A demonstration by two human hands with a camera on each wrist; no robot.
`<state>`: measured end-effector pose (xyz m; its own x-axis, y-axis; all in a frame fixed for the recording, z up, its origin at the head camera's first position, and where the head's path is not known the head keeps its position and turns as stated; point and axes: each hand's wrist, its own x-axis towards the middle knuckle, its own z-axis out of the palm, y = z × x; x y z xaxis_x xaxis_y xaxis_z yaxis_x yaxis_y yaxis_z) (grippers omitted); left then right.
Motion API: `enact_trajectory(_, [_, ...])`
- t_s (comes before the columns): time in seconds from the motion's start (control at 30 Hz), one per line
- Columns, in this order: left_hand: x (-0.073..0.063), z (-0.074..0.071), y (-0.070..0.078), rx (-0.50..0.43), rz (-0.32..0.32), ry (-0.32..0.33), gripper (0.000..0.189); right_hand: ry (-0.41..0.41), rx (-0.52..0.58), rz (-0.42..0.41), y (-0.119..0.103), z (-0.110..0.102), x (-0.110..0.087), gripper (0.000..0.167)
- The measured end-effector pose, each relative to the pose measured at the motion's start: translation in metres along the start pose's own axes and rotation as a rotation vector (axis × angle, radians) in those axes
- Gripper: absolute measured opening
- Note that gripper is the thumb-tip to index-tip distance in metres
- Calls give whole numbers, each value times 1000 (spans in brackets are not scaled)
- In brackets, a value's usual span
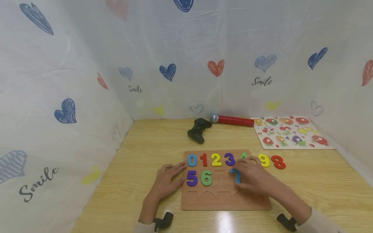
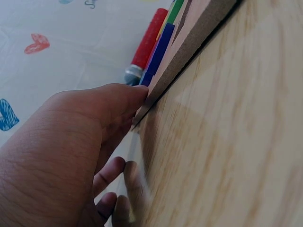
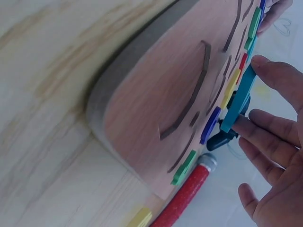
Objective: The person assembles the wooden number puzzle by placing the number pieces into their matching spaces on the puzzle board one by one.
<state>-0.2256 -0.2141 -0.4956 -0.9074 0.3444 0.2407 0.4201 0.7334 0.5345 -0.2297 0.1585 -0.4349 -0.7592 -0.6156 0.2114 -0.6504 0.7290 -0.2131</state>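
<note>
A wooden number puzzle board (image 1: 227, 204) lies flat on the table. Pieces 0, 1, 2, 3 and 4 sit along its top row, with the purple 5 (image 1: 192, 178) and green 6 (image 1: 206, 178) below them. My right hand (image 1: 256, 177) pinches the blue number 7 (image 3: 240, 97) between thumb and fingertips, raised over the board's middle row near the bare 7-shaped recess (image 1: 220, 177). At the board's left edge my left hand (image 1: 170, 182) rests with extended fingers, its thumb (image 2: 135, 94) right by the edge beside the 5.
A yellow 9 (image 1: 263, 160) and a red 8 (image 1: 278, 162) lie right of the board. Behind stand a black game controller (image 1: 198, 130), a red microphone (image 1: 235, 121) and a fruit puzzle board (image 1: 291, 145). A heart-printed curtain (image 1: 192, 48) encloses the table.
</note>
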Motion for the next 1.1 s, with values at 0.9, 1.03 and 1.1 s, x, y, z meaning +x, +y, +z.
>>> enact_trajectory(0.9, [0,2,-1,10,-16,-14,49,-73,88,-9,-18,16,24,46])
enact_trajectory(1.03, [0,1,-1,9,-12,-12,49,-74,61,-26,-19,18,28,45])
enact_trajectory(1.1, [1,1,-2,10,-12,-13,50,-73,45,-34,-20,19,30,45])
